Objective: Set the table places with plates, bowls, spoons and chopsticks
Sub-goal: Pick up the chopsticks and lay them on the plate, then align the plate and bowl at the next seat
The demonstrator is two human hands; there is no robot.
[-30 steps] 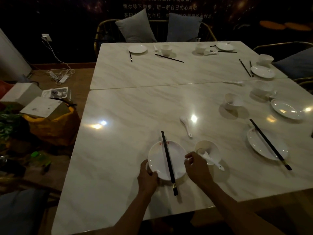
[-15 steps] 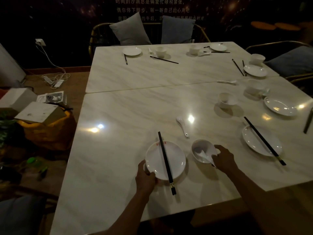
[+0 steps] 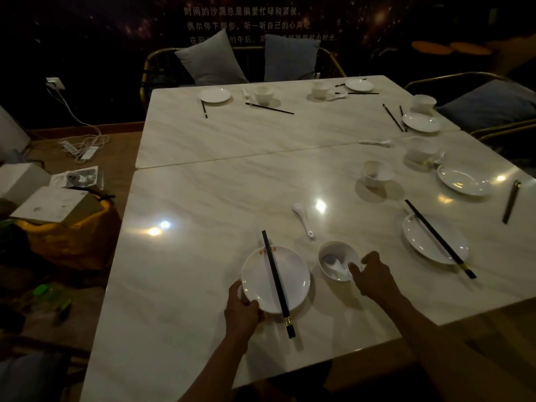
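A white plate (image 3: 290, 274) lies near the front edge of the marble table (image 3: 203, 198), with black chopsticks (image 3: 277, 282) laid across it. My left hand (image 3: 242, 309) grips the plate's near-left rim. Just right of the plate stands a white bowl (image 3: 333, 253) with a white spoon (image 3: 338, 266) in it. My right hand (image 3: 374, 277) is at the bowl's right rim, thumb and fingers curled around the rim and the spoon's handle. A second loose spoon (image 3: 303, 217) lies beyond the bowl.
To the right sit another plate with chopsticks (image 3: 435, 242), a bowl (image 3: 375, 173), a plate (image 3: 464, 179) and a lone chopstick pair (image 3: 511, 201). Several more settings line the far table. Cushioned chairs (image 3: 208, 59) stand behind; boxes and a yellow bag (image 3: 69, 239) sit on the floor left.
My right hand went from the plate's right rim to the bowl's right side. The bowl with its spoon shifted slightly closer to the plate. My left hand stayed on the plate.
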